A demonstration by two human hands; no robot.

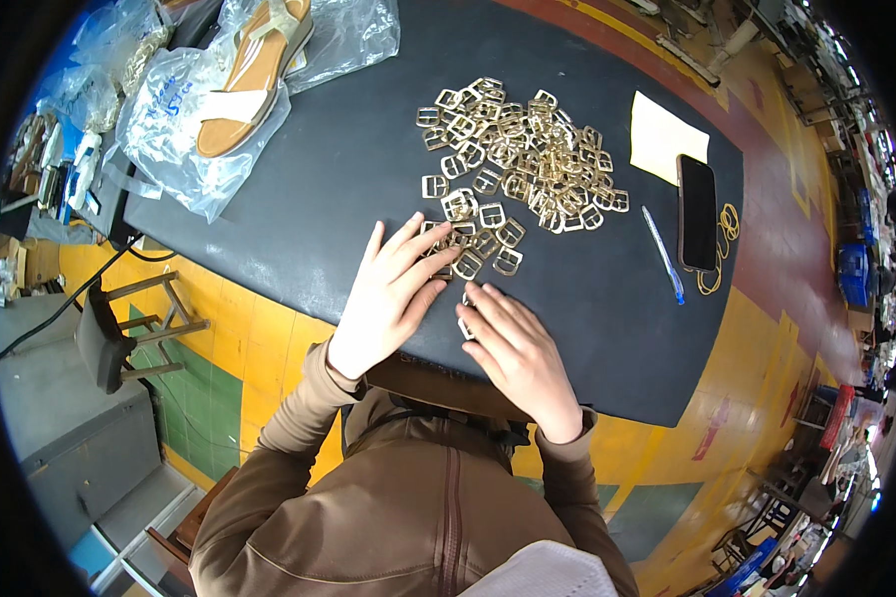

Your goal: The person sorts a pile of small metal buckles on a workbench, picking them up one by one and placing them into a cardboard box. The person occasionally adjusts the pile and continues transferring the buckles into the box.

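Observation:
Gold-toned metal buckles (558, 149) lie in a large loose heap on the dark tabletop (348, 149). A smaller group of buckles (486, 242) is spread nearer to me. My left hand (393, 294) rests over the left side of this group, fingers stretched out and slightly apart, hiding some buckles beneath. Close to the table's near edge, my right hand (518, 353) has its fingers together, with a single buckle (465, 326) at the fingertips and thumb. The fingers cover part of that buckle.
A sandal (244, 95) lies on clear plastic bags (169, 119) at the far left. On the right are a pale paper sheet (667, 134), a black phone (697, 214), a blue pen (664, 257) and yellow bands (729, 224). A stool (110, 338) stands left of the table.

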